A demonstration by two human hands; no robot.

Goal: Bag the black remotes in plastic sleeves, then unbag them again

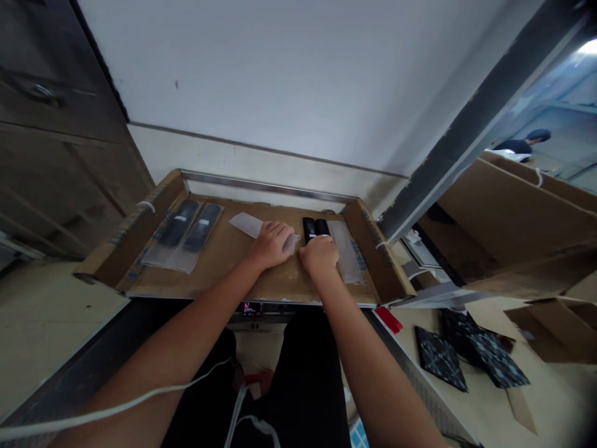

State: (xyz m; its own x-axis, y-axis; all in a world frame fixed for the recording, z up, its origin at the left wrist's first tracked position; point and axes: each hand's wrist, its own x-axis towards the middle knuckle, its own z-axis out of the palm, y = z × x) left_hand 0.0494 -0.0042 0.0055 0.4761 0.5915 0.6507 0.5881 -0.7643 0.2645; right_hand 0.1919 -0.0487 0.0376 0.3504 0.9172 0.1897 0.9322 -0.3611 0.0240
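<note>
My left hand [273, 242] is closed on a frosted plastic sleeve [245, 224], which lies slantwise and shows on both sides of the fingers. Just to its right, my right hand [320, 254] has its fingers curled over the lower end of a pair of long black items [310, 228] with a white label. What the fingertips grip there is partly hidden. Flat frosted sleeves [346, 252] lie beside that hand. At the left of the tray, two sleeved black items [184, 233] with white labels rest side by side.
A cardboard-lined tray [219, 274] with raised sides holds these things against a white wall. White ties loop through its side walls. At right stand a large cardboard box [517, 230] and patterned dark bags [480, 348] on the floor. Another person [522, 146] is farther back. A white cable [140, 398] crosses my left arm.
</note>
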